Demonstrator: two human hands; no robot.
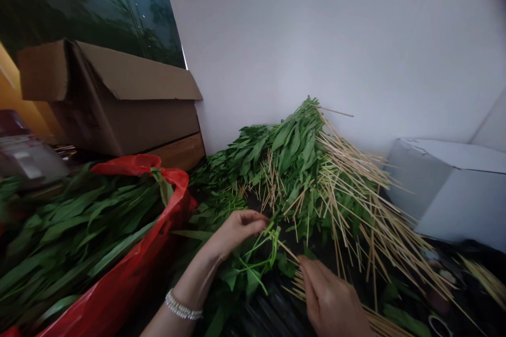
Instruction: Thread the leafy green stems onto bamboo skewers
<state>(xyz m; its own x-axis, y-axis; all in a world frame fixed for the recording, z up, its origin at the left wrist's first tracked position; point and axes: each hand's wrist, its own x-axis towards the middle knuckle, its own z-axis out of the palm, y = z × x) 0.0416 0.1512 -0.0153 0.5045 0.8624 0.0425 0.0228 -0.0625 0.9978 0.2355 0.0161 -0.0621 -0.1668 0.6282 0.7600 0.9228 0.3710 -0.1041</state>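
My left hand (239,231), with a beaded bracelet on the wrist, is closed in a pinch on the upper end of some green leafy stems (273,247). The stems loop and hang below its fingertips. In my right hand (330,295) is a thin wooden skewer (288,250), gripped near its lower end. It slants up and left to the folded stems; whether its tip passes through them, I cannot tell. Beyond both hands lies a heap of leafy greens (296,142), with many bare skewer ends (356,184) sticking out to the right.
A red plastic bag (130,279) full of long leaves (79,226) stands at the left. Behind it is an open cardboard box (138,121). A white box (462,195) sits at the right by the wall. More loose skewers (383,321) lie near my right hand.
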